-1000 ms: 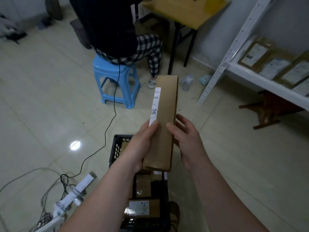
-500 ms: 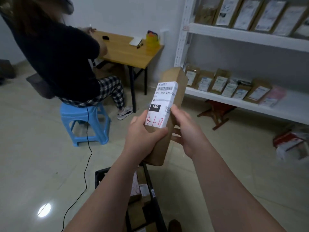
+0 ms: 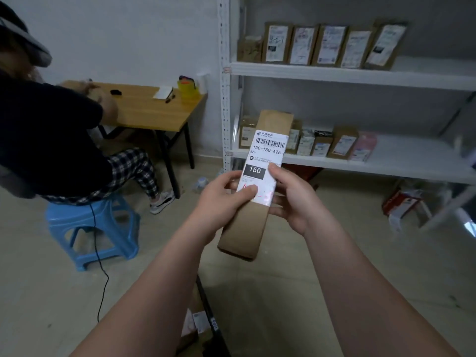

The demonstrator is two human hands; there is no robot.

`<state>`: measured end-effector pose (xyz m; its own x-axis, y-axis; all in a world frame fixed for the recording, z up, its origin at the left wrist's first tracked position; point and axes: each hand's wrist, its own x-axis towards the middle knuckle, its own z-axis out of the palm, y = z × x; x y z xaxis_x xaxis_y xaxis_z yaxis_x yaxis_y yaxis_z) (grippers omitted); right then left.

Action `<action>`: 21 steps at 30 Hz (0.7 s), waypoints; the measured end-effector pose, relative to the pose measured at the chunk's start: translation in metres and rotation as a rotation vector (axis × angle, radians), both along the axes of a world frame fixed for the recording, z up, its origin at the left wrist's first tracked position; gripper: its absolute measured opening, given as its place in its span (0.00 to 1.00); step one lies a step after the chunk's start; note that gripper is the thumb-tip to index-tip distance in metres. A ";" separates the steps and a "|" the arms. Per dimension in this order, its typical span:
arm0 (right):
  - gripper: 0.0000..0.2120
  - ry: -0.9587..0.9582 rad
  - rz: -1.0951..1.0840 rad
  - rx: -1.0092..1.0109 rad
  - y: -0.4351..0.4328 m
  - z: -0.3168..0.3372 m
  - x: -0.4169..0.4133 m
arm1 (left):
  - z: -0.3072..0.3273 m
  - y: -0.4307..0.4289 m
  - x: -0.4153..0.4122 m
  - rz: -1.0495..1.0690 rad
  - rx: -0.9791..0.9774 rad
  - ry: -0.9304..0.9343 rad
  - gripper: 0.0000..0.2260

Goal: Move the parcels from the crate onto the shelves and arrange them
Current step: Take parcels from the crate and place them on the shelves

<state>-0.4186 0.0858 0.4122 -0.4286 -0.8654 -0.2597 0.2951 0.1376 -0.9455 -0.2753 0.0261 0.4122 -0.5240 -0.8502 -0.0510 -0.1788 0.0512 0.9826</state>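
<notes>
A long brown parcel (image 3: 244, 228) with a white shipping label facing me is held upright in front of me. My left hand (image 3: 221, 195) grips its left side, thumb pressed on the label's lower part. My right hand (image 3: 293, 199) holds its right side, thumb on the label edge. The black crate (image 3: 210, 318) shows only as a rim between my forearms at the bottom, with parcels inside. The white shelves (image 3: 360, 76) stand ahead to the right, with a row of brown parcels (image 3: 327, 46) on the upper board and several smaller ones (image 3: 319, 144) on the lower board.
A person (image 3: 51, 140) sits on a blue stool (image 3: 92, 228) at the left, beside a wooden table (image 3: 154, 109). A black cable (image 3: 101, 266) trails across the floor. A red and white box (image 3: 401, 202) lies under the shelves at the right.
The view has lifted from the crate and floor toward the shelves. The parcel has been turned so its label faces me, and both hands now hold it nearer its middle.
</notes>
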 end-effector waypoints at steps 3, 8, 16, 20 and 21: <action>0.12 -0.038 0.002 -0.042 0.014 0.006 -0.043 | 0.005 -0.007 -0.051 -0.042 0.074 0.048 0.18; 0.14 -0.060 0.030 -0.073 0.036 0.011 -0.127 | 0.027 -0.005 -0.150 -0.117 0.161 0.092 0.22; 0.15 0.060 0.073 -0.068 0.068 0.013 -0.269 | 0.043 0.013 -0.289 -0.243 0.197 0.117 0.20; 0.18 0.126 0.041 -0.054 0.082 0.016 -0.328 | 0.040 0.023 -0.346 -0.329 0.175 0.124 0.11; 0.18 0.141 0.012 -0.062 0.087 0.017 -0.346 | 0.040 0.028 -0.365 -0.353 0.181 0.132 0.10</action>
